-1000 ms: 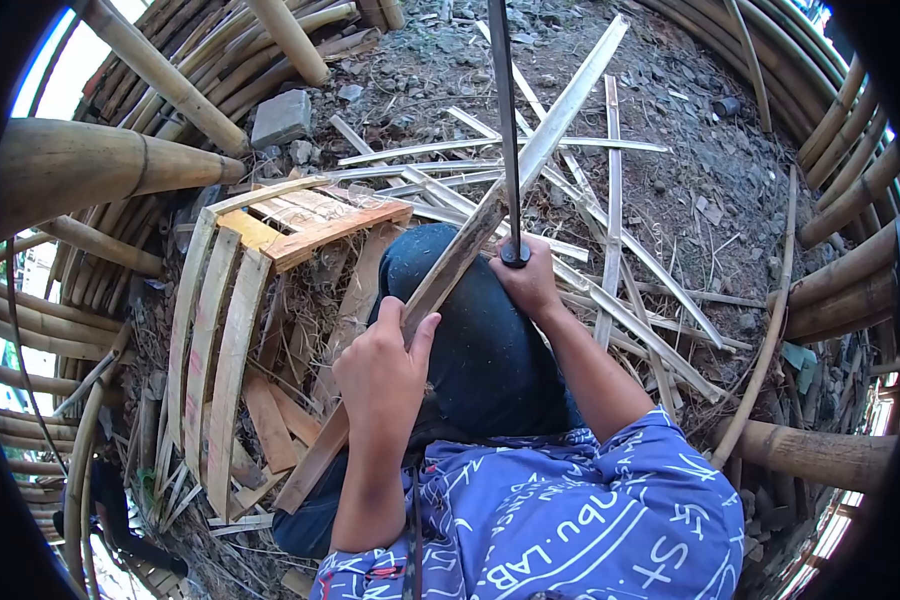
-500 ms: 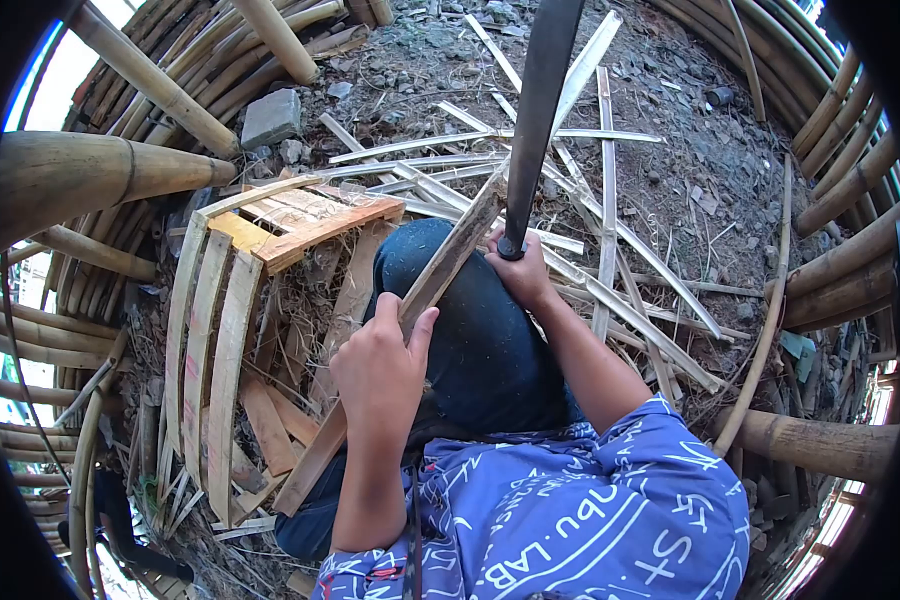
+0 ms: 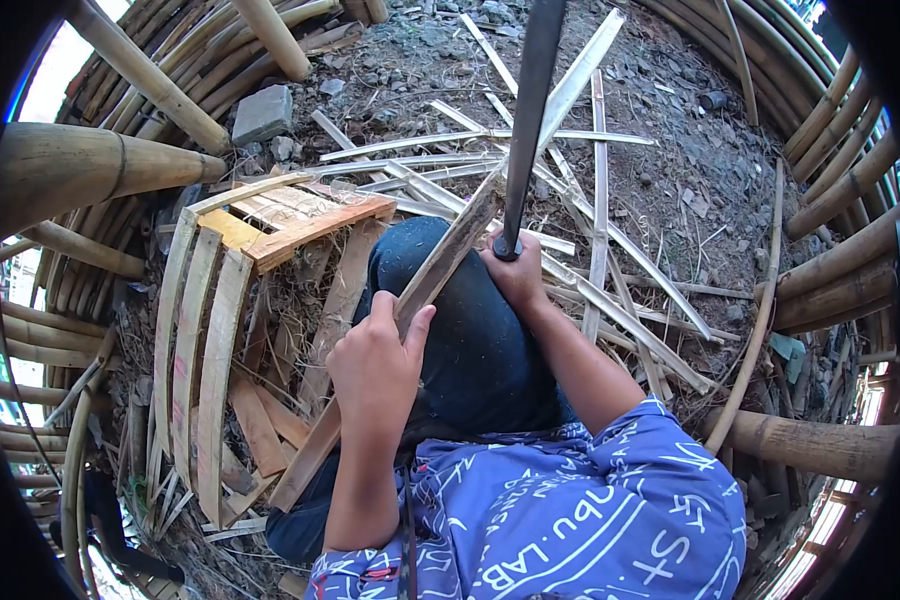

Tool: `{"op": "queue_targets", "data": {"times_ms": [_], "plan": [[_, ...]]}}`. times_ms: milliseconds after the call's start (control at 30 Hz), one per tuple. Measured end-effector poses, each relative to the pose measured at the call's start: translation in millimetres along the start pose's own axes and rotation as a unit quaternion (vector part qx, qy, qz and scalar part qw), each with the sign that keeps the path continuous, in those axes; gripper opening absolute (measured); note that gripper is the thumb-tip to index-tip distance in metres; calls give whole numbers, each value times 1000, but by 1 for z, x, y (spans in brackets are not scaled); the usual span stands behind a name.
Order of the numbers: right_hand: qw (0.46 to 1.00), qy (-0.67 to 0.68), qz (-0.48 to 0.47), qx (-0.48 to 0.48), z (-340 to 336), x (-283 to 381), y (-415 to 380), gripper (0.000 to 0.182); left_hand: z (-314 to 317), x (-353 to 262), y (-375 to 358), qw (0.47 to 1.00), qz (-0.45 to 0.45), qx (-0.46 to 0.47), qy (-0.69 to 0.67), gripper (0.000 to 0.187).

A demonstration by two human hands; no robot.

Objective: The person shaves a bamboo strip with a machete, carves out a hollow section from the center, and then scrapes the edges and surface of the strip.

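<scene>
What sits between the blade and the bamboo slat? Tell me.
Nothing visible. The right hand holds the blade raised over the slat, which the left hand grips lower down across the knee. The left thumb lies on the slat, below the blade.

Blue short-sleeved shirt (image 3: 570, 510), white lettering and symbols printed all over; dark navy trousers (image 3: 470, 330) just beyond shirt hem; arms bare.

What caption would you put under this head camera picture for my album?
Left hand steadies a long split bamboo slat across the knee while the right hand holds a dark long-bladed knife over it.
</scene>
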State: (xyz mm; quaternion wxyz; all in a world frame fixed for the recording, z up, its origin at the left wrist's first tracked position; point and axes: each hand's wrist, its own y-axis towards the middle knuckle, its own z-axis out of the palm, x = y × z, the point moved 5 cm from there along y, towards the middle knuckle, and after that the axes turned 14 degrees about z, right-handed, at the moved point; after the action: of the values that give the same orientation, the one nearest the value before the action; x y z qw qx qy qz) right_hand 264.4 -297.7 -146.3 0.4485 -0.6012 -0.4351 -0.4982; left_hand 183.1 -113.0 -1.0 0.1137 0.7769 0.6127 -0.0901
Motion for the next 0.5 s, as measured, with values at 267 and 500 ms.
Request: {"op": "queue_targets", "data": {"times_ms": [267,500], "plan": [[995,-64,-19,-73,-5,12,-5,15,1,-1,1,1000,-6,5,-13,40],[996,-21,-11,-91,-4,8,-8,15,4,-1,2,1000,5,0,-27,41]]}}
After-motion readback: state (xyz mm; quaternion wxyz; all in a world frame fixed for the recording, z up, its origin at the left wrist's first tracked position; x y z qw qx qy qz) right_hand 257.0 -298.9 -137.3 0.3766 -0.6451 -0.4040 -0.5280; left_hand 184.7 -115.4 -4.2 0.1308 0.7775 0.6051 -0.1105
